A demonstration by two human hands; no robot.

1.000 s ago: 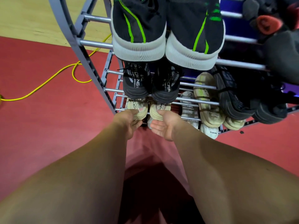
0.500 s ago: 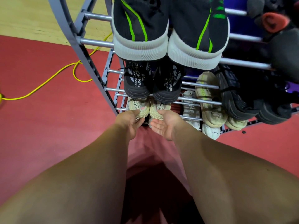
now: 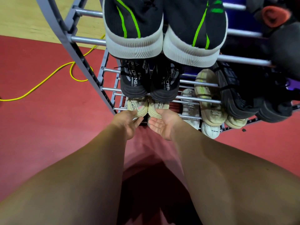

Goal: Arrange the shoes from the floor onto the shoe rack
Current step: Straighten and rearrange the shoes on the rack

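Observation:
A pair of beige sneakers sits heels-out on a low shelf of the grey shoe rack [image 3: 90, 39]. My left hand [image 3: 128, 122] grips the heel of the left beige sneaker [image 3: 137, 106]. My right hand [image 3: 164, 123], palm turned inward, has its fingers on the heel of the right beige sneaker [image 3: 158, 108]. Above them stands a pair of black sneakers with white lettering [image 3: 150, 85]. On the top shelf rest black sneakers with green stripes [image 3: 164, 30].
More shoes fill the rack to the right: a white sneaker [image 3: 191, 109], a beige one [image 3: 209, 98] and dark ones [image 3: 235, 95]. A yellow cable [image 3: 48, 78] loops on the red floor left of the rack.
The hands and beige sneakers have barely shifted; the view has tilted slightly, and the sneakers sit a little deeper on the shelf.

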